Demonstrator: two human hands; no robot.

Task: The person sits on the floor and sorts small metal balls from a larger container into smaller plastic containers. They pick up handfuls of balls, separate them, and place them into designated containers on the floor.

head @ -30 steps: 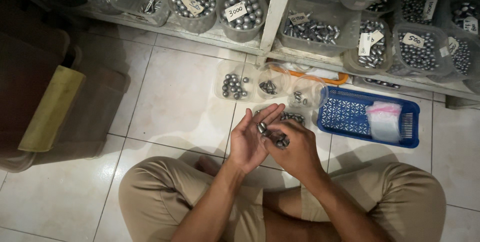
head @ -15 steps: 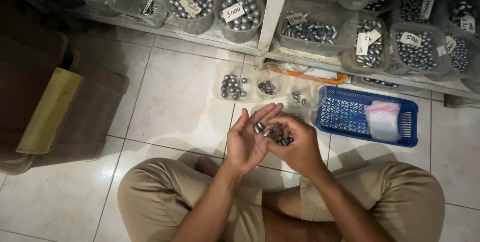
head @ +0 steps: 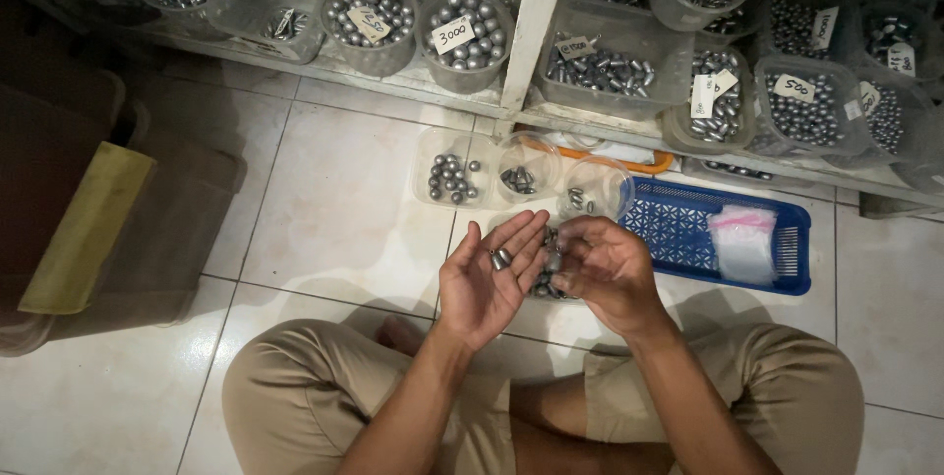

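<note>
Right now I am cupping my left hand (head: 487, 283) wide, palm up, with two small grey metal weights (head: 501, 259) lying on it, while my right hand (head: 602, 268) is curling around a fistful more. They are looking dense, smooth and apt to roll, best pinched across their middles. Clear tubs (head: 518, 170) and a blue basket (head: 723, 234) are crowding the floor just beyond.

Tubs (head: 518, 178) crowd ahead of hands; left floor tiles (head: 344, 209) open.

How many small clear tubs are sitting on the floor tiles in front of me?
3 show fully: one with balls, a middle one, one rightmost. A fourth may hide beneath the hands.
</note>
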